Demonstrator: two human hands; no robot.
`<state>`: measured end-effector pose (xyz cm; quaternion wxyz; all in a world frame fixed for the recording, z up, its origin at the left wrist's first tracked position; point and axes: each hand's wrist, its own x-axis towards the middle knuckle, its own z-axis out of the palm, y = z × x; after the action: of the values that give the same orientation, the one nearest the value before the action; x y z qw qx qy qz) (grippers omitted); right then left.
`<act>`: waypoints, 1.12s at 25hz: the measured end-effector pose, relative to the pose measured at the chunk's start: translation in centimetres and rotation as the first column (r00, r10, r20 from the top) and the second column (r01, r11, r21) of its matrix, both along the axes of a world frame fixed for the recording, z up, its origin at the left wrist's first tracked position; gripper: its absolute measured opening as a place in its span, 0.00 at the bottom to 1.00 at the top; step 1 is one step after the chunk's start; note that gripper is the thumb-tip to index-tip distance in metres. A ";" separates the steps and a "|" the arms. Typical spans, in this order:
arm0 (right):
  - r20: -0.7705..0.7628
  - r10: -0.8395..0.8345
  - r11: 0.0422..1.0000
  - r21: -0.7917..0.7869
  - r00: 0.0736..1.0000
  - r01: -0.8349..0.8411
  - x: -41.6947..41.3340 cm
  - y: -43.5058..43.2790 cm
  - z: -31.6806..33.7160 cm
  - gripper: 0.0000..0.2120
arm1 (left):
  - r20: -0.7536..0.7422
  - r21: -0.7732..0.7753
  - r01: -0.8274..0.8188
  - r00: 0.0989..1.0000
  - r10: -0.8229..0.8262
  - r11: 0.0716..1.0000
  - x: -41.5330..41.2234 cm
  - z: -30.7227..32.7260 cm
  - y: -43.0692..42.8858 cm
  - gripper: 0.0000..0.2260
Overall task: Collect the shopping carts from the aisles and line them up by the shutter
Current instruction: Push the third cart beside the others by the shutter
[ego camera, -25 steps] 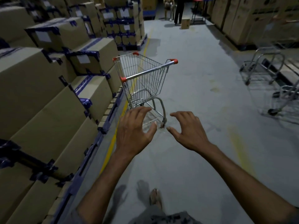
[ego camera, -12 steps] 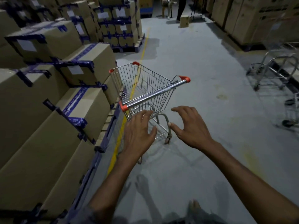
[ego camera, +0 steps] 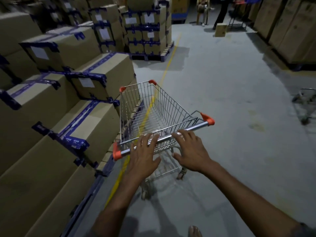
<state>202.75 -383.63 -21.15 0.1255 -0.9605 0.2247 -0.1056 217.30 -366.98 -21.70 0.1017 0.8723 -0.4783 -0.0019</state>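
Warehouse aisle with a grey concrete floor (ego camera: 230,100); taped cardboard boxes (ego camera: 51,103) are stacked on pallets along the left, and further cartons line the right wall. A yellow floor line (ego camera: 168,69) runs up the aisle beside the left stacks. The shopping cart (ego camera: 153,113) stands close beside those stacks, astride the line, its wire basket empty and its handle end nearest the viewer. A second cart (ego camera: 306,105) is partly visible at the right edge, well apart from the first; it is too blurred to describe. No shutter is in view.

Handling, as judged: an empty wire cart of this kind should be light and rigid, rolling freely on castors over smooth concrete, so modest force ought to steer it. Its nearness to the boxes suggests drawing it back or angling it rightward before pushing, lest the basket corner catch a carton.

The proper hold is the chrome handle bar (ego camera: 193,130), between its two orange end caps (ego camera: 117,153).

The left hand (ego camera: 143,153) lies over the bar with fingers spread, not yet curled. The right hand (ego camera: 189,151) likewise rests its fingertips at the bar, thumb below and apart. Neither has closed a grip; actual contact appears likely but cannot be confirmed.
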 end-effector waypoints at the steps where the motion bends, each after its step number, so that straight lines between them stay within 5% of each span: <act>1: -0.055 0.010 1.000 0.005 0.998 -0.010 0.9 -1.6 -0.4 0.38 | -0.033 0.094 -0.015 0.999 0.018 0.995 0.4 -0.5 -1.3 0.41; 5: -0.198 0.039 0.993 -0.101 0.980 -0.060 3.2 -5.6 -2.4 0.41 | -0.017 0.248 -0.082 0.996 0.089 0.965 1.0 -1.6 -3.9 0.44; 10: -0.152 0.013 0.981 -0.190 0.988 -0.042 4.2 -6.0 -4.2 0.39 | 0.004 0.276 -0.111 0.993 0.114 0.955 1.0 -1.8 -4.6 0.44; 17: -0.276 -0.021 0.988 -0.155 0.961 -0.023 4.0 -4.8 -2.8 0.23 | -0.029 0.293 -0.045 0.998 0.056 0.955 1.4 -1.1 -3.2 0.33; 23: -0.339 -0.073 0.993 -0.116 0.938 0.036 0.1 1.5 -1.9 0.21 | -0.076 0.231 0.014 0.997 0.004 0.973 -0.3 -1.5 2.8 0.24; 28: -0.360 -0.097 0.994 -0.073 0.928 0.076 -4.7 7.2 -2.3 0.27 | -0.218 0.137 0.037 0.976 -0.006 0.990 -2.8 -1.8 7.5 0.43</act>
<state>198.04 -376.41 -23.44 0.0491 -0.9559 0.2830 0.0619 214.54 -359.45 -23.52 0.0916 0.8666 -0.4725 -0.1318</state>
